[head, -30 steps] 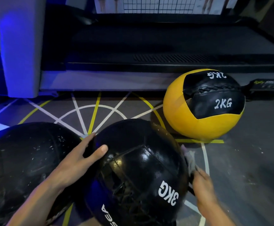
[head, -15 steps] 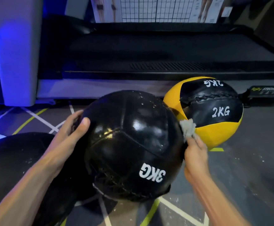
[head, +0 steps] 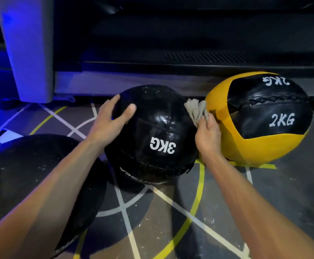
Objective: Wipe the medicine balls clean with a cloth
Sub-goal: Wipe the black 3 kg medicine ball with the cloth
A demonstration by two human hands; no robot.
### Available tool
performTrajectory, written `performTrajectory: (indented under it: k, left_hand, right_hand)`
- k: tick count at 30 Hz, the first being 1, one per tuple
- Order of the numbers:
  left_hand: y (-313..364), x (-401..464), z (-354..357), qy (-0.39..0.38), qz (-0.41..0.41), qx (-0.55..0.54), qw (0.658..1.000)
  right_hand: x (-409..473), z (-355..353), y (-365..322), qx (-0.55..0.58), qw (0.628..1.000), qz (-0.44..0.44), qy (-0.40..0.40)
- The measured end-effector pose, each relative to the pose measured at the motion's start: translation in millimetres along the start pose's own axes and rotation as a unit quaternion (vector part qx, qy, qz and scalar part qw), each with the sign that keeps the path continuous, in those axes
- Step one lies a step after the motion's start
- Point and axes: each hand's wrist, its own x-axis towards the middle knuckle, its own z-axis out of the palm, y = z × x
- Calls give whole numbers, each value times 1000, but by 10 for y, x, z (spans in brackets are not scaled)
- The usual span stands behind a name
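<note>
Left hand (head: 113, 118) spread flat on upper left of glossy black 3KG leather medicine ball (head: 152, 135). Right hand (head: 207, 135) pinching crumpled grey cloth (head: 196, 111) against ball's right side.

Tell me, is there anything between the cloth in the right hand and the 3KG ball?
Nothing visible. The right hand grips the cloth right at the 3KG ball's upper right side, with the 2KG ball behind it. The left hand rests open on the upper left.
</note>
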Motion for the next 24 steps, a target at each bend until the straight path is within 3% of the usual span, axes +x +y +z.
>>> performTrajectory:
  k: [3, 7, 14, 18, 20, 24]
  left_hand:
    - [10, 83, 31, -5, -21, 51, 998]
    - [-29, 87, 3, -4, -22, 35, 999]
    - [-233, -246, -36, 38, 22, 28, 999]
    - [-224, -498, 12, 50, 58, 29, 997]
    - [-211, -578, 14, 48, 62, 28, 997]
    - [-213, -624, 4, 43, 60, 23, 997]
  right_hand:
    - [64, 22, -3, -9, 1000, 0, 0]
    - [71, -44, 40, 26, 1000, 2, -1]
    - [280, -237, -97, 65, 991, 14, 113]
    - [186, -20, -154, 76, 997, 14, -15]
    - [104, 68, -256, -1, 998, -20, -53]
    - [-195, 308, -650, -94, 980, -174, -12]
